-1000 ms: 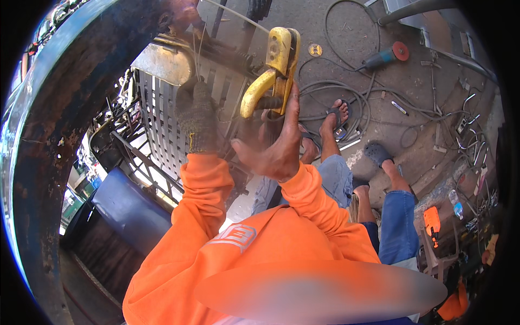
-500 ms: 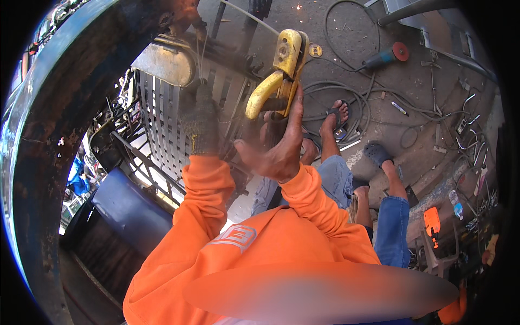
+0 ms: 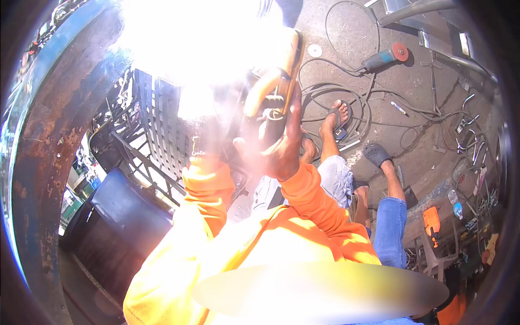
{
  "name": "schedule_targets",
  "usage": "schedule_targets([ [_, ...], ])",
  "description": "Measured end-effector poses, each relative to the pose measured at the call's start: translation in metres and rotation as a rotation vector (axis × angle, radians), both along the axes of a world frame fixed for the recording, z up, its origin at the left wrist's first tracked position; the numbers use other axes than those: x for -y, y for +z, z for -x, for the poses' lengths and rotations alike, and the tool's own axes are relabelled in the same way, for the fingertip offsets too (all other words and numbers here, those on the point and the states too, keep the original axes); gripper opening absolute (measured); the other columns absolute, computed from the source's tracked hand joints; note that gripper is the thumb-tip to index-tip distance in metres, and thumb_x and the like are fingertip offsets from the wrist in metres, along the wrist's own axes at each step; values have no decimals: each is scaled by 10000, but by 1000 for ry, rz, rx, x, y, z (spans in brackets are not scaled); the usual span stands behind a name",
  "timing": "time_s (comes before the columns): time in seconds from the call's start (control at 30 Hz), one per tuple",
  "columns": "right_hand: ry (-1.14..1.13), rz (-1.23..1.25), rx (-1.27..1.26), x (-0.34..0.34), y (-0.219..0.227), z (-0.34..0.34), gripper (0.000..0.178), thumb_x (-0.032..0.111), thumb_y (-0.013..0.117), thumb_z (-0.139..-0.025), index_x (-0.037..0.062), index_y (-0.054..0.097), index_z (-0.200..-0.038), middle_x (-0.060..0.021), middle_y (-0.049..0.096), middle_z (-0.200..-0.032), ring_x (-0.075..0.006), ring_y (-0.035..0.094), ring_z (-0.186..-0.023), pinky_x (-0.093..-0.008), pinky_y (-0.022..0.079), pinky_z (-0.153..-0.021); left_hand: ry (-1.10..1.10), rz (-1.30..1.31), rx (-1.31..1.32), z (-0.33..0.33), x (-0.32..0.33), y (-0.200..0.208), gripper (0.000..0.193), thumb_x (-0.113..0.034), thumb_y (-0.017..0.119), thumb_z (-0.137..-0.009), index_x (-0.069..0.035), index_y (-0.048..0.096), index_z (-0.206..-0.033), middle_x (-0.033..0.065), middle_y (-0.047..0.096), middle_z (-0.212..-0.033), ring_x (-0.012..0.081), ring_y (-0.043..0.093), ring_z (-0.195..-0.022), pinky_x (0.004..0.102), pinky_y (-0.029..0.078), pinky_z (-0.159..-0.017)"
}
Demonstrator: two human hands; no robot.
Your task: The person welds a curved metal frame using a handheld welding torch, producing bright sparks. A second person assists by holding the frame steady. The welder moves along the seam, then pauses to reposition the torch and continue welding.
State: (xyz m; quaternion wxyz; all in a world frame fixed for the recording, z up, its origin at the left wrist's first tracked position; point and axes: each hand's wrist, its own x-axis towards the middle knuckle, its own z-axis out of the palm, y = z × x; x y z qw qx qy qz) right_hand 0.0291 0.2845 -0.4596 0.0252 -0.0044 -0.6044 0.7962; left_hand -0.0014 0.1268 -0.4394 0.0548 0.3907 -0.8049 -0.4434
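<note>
My right hand (image 3: 279,154) is wrapped round the handle of a yellow welding electrode holder (image 3: 264,93), which points up and away from me. Its upper end runs into a blinding white glare (image 3: 200,38), and the rod shows no more. My left hand (image 3: 197,130), in a dark knitted glove, is raised beside the holder; the light washes out its fingers. A large curved, rust-stained metal frame (image 3: 40,179) arches along the left, its upper part lost in the glare. Next to my left hand stands a slatted metal panel (image 3: 162,122).
An angle grinder (image 3: 383,58) and coiled cable (image 3: 357,103) lie on the floor at right. Sandalled feet (image 3: 341,111) and a clog-shod foot (image 3: 376,154) are close by. A dark blue drum-like container (image 3: 127,203) stands at lower left, a plastic bottle (image 3: 455,204) at right.
Intense white light has flared up at the top, hiding the metal piece and the rod there and brightening my sleeves. Both hands have stayed about where they were.
</note>
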Motion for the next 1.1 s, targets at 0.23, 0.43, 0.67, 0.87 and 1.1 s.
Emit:
schedule_targets([
  [0.23, -90, 32, 327, -30, -6, -34, 1262, 214, 845, -688, -47, 10, -1599, -155, 437, -1355, -165, 536, -1098, -255, 538, -735, -447, 90, 174, -79, 20, -40, 253, -208, 510, -1051, -41, 632, -1196, 6, 551, -735, 92, 504, -549, 285, 429, -516],
  [0.43, -266, 14, 445, -77, -39, -81, 1089, 334, 765, -822, -80, 106, -1584, -230, 364, -1501, -299, 434, -1353, -382, 385, -1121, -521, 127, 561, -192, 34, -75, 303, -286, 533, -1022, -72, 637, -1210, 166, 680, -882, 292, 677, -778, 429, 527, -729],
  [0.67, -291, -212, 691, -127, -35, -160, 1034, 401, 789, -835, 15, 193, -1587, -100, 547, -1045, -159, 565, -804, -301, 517, -681, -552, 151, 752, -286, 86, -80, 395, -350, 578, -945, -62, 685, -1193, 247, 714, -1064, 448, 669, -1049, 481, 508, -927],
  [0.87, -308, -166, 861, -138, 16, -200, 998, 331, 841, -808, 7, 257, -1550, -120, 561, -1212, -206, 579, -1038, -339, 519, -904, -562, 127, 684, -338, 144, -108, 457, -334, 551, -929, 15, 690, -1189, 271, 719, -1094, 437, 677, -1066, 477, 514, -926],
  [1.1, -399, -243, 675, -127, 67, -219, 961, 302, 862, -785, 31, 303, -1519, -119, 568, -1300, -210, 581, -1130, -349, 497, -963, -647, 60, 635, -330, 195, -151, 478, -318, 583, -898, 40, 691, -1196, 287, 717, -1098, 446, 670, -1084, 461, 510, -928],
])
